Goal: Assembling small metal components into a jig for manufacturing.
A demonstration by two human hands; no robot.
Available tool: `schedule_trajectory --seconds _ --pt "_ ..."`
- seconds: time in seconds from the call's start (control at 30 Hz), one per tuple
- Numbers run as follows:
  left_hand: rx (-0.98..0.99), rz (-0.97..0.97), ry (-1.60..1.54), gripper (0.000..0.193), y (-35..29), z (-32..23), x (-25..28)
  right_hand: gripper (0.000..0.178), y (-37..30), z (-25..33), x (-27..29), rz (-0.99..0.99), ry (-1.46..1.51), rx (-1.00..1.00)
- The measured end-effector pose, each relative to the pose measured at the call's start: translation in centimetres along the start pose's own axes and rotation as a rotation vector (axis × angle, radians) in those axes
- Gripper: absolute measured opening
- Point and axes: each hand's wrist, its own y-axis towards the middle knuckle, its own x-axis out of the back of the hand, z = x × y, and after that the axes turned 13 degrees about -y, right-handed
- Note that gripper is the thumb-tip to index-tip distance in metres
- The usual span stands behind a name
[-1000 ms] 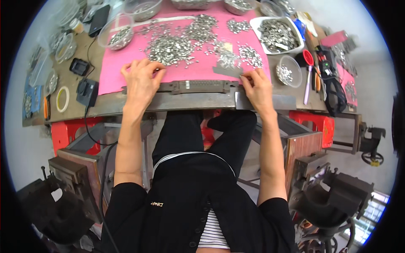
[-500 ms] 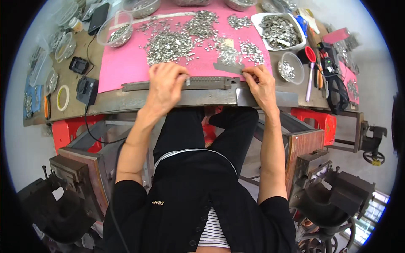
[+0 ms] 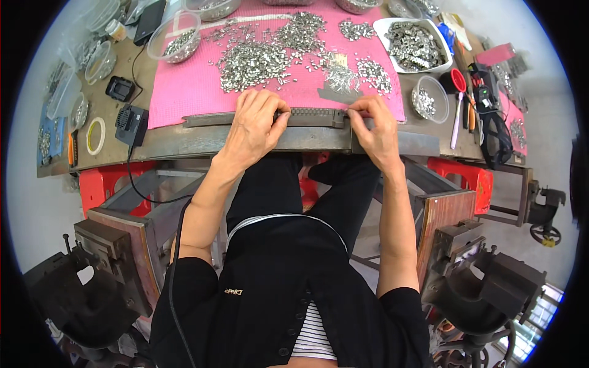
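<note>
A long dark metal bar with a row of small slots lies along the front edge of the bench. My left hand rests over its middle, thumb and fingers closed in a pinch against the slots; whatever is between the fingertips is hidden. At the bar's right end my right hand is bent down with its thumb and forefinger closed, and I cannot make out anything in them. Just beyond that end lie a flat grey strip and a bunch of thin silver pins. Loose small silver metal pieces are heaped on the pink mat.
A white tray of metal parts and a clear round tub stand at the right. Further right lies a red-headed, pale-handled tool. At the left are a clear bowl, a black charger with a cable, and a tape roll.
My left hand has lowered onto the bar; the small silver piece seen in its fingers is now hidden. My right hand has left the grey strip's end for the bar's end. The view has shifted slightly.
</note>
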Motion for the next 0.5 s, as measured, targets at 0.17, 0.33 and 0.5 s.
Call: schedule_trajectory --seconds 0.17,0.33,0.5 --pt "-0.006 -0.001 -0.016 0.014 0.2 0.0 -0.2 0.016 -0.2 0.9 -1.1 0.025 -0.128 0.152" --pt "-0.013 0.004 -0.025 0.013 0.1 -0.1 0.0 0.018 0.2 1.3 -1.1 0.059 -0.257 0.249" --pt "-0.076 -0.053 -0.042 0.015 0.2 0.2 -0.2 0.017 0.2 1.5 -1.1 0.060 -0.320 0.311"
